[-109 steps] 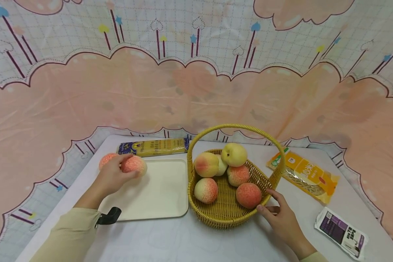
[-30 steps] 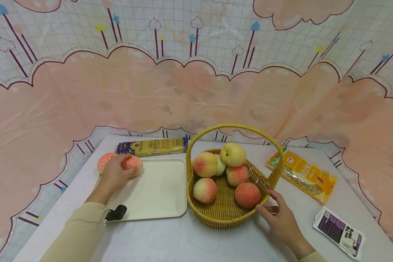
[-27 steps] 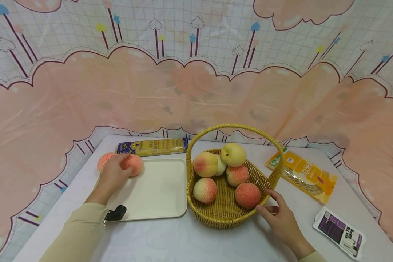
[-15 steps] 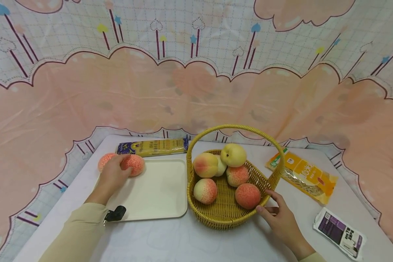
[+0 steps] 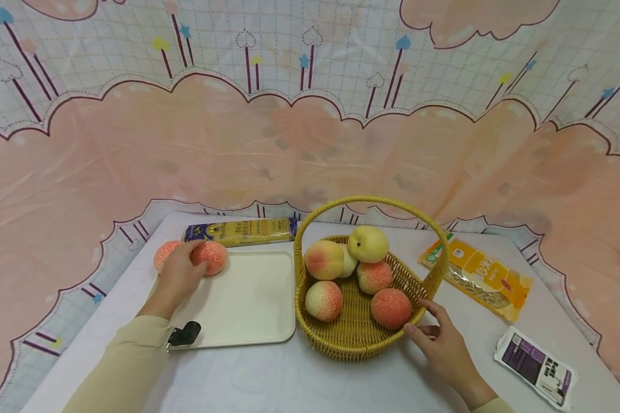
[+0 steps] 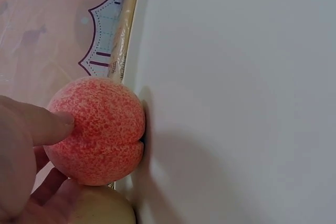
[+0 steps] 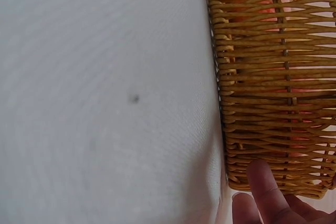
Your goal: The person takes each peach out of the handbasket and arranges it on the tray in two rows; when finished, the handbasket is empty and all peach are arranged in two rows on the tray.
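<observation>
My left hand holds a speckled red peach at the back left corner of a cream tray. In the left wrist view the thumb lies on the peach and other fingers reach beneath it. A second peach sits just left, partly hidden by the hand; a pale fruit shows below in the wrist view. My right hand grips the right front rim of a yellow wicker basket, its thumb and forefinger at the edge. Several peaches, red and yellow, lie inside.
A long blue and gold noodle packet lies behind the tray. Right of the basket are an orange noodle bag and a purple and white pouch. The basket's tall handle arches over the fruit. A patterned cloth hangs behind.
Over the earlier frames the left hand's peach has turned, its pale side going out of sight, and shifted slightly back. The left forearm has swung a little right. Right hand and basket stay put.
</observation>
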Demonstrator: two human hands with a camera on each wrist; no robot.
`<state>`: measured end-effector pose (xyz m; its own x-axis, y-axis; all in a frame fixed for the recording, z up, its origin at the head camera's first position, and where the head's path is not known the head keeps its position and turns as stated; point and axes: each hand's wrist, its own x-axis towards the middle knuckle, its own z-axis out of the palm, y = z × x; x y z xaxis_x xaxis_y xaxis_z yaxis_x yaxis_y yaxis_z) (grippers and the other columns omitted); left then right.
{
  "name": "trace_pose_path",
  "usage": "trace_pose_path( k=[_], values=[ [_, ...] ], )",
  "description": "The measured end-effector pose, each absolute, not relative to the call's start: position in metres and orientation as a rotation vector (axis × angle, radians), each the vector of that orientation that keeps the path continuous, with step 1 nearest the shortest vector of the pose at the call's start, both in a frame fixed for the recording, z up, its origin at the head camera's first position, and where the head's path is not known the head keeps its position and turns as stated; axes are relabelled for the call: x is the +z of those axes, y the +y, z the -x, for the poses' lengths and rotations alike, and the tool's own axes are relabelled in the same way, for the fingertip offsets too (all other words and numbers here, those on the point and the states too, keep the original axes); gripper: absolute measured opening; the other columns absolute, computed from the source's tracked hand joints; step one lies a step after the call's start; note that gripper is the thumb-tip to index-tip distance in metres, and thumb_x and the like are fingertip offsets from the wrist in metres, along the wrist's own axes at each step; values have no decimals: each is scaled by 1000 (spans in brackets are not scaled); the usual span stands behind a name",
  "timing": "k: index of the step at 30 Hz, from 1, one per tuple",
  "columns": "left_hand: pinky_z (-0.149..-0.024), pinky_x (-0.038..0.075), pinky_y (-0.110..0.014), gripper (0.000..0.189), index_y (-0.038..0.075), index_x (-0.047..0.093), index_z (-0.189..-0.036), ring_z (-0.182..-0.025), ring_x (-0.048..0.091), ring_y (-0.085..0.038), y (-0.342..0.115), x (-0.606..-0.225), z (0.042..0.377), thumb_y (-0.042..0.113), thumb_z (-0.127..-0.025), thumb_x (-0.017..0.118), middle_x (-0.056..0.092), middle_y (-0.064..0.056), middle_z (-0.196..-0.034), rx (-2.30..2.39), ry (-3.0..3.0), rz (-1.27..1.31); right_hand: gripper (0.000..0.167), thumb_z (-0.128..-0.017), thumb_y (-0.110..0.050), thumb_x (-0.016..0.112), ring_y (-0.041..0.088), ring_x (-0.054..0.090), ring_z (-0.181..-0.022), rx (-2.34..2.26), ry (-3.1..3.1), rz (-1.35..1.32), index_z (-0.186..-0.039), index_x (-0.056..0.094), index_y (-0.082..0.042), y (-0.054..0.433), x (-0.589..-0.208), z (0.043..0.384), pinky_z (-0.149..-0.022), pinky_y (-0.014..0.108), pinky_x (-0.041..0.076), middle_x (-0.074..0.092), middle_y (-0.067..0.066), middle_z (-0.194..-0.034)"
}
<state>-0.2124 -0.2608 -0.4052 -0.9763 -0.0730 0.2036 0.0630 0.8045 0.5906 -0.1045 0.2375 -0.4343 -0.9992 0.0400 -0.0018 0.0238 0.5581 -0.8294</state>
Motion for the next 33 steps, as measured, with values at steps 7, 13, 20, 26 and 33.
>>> trace_pose_path(
  k=[7, 13, 20, 26, 33],
  values=[
    [-105, 38, -58, 52, -11, 46, -139, -127, 45, -49, -259, -404, 213, 2, -93, 64, 48, -35, -137, -967, -2769, -65, 65, -95, -27, 71, 30, 66, -103, 1467, -2765, 61, -147, 37, -8, 237, -433, 104, -68, 30, 52, 52, 28, -136],
    [-104, 39, -57, 49, -12, 48, -137, -125, 47, -49, -258, -404, 211, 2, -93, 64, 49, -35, -135, -982, -2758, -65, 65, -95, -26, 71, 31, 65, -104, 1473, -2770, 60, -147, 37, -9, 236, -432, 103, -69, 30, 52, 48, 28, -141],
    [-104, 39, -57, 48, -12, 51, -135, -123, 49, -49, -258, -407, 209, 3, -91, 64, 53, -35, -132, -956, -2731, -34, 65, -96, -27, 70, 32, 65, -105, 1472, -2774, 46, -148, 36, -7, 236, -432, 104, -68, 30, 52, 44, 29, -144],
    [-105, 36, -59, 52, -11, 49, -137, -126, 47, -49, -256, -402, 206, 7, -91, 66, 51, -34, -135, -973, -2723, 16, 65, -96, -28, 70, 32, 65, -104, 1466, -2779, 59, -147, 36, -7, 235, -432, 104, -69, 30, 52, 45, 29, -143],
    [-108, 31, -60, 54, -10, 52, -135, -130, 42, -50, -241, -388, 195, 10, -90, 72, 50, -33, -136, -978, -2700, 157, 68, -96, -31, 69, 30, 66, -103, 1457, -2790, 61, -149, 34, -8, 236, -432, 106, -67, 31, 52, 51, 30, -137]
  ],
)
